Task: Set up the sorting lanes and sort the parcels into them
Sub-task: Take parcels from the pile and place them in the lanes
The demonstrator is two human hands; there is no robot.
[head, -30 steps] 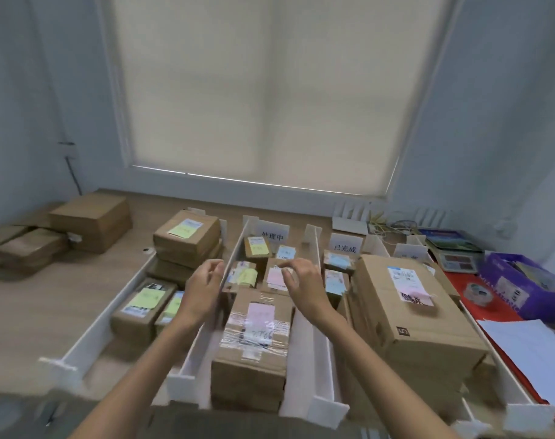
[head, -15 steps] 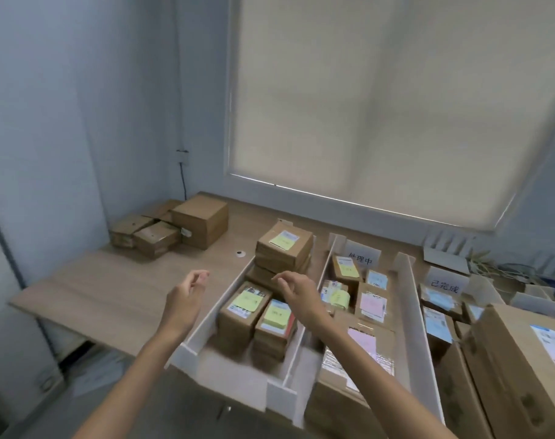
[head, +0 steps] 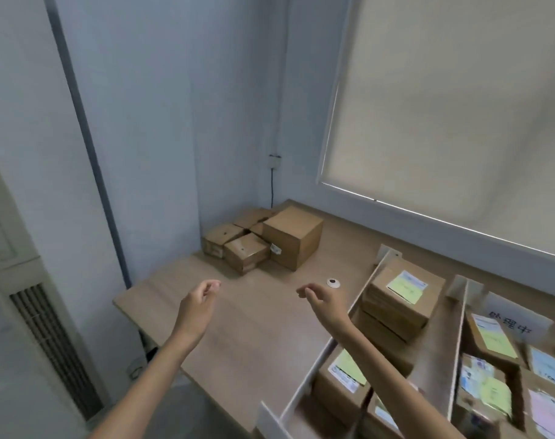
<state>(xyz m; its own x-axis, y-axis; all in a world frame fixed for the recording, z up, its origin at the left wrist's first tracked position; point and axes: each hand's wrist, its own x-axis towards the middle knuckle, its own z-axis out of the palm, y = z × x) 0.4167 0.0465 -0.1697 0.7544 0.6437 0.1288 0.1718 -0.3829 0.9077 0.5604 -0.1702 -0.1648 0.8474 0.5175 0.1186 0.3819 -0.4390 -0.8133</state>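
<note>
Both hands hover empty above the bare wooden table. My left hand and my right hand have loosely curled fingers and hold nothing. Beyond them, in the far left corner, sits a cluster of plain cardboard parcels, one large box and several small ones. To the right run white sorting lanes. The left lane holds parcels with yellow-green notes. The middle lane holds parcels with yellow, blue and pink notes behind a white label card.
A small white disc with a dark centre lies in the tabletop near my right hand. A roller blind covers the window behind the table. A white cabinet with a vent grille stands at the left, off the table's edge.
The view has swung left, from the lanes toward the plain boxes in the corner. Both hands moved with it, off the lanes and out over the bare tabletop, still empty.
</note>
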